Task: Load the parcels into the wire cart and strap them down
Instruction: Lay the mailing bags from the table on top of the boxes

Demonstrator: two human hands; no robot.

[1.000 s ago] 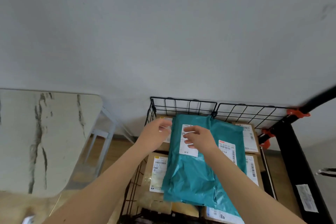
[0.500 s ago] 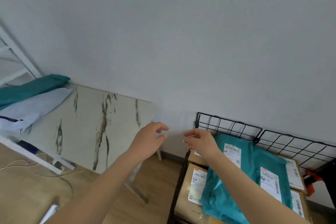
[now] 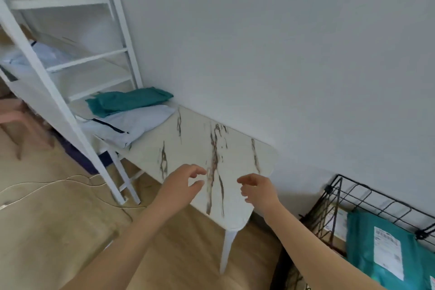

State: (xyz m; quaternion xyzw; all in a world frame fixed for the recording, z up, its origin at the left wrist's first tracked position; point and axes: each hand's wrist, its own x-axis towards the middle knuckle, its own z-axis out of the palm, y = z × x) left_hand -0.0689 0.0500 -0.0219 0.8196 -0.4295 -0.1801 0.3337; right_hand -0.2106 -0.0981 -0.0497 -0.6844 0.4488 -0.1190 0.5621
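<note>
Marble-patterned table by the wall carries a teal mailer lying on a pale blue mailer. We hold our left hand and right hand above its near end, fingers loosely curled, both empty. At lower right, the wire cart contains a teal parcel over what appears to be a cardboard box.

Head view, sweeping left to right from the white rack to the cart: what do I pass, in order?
White rack → teal parcel on the table → left hand → right hand → wire cart → teal parcel in the cart.
</note>
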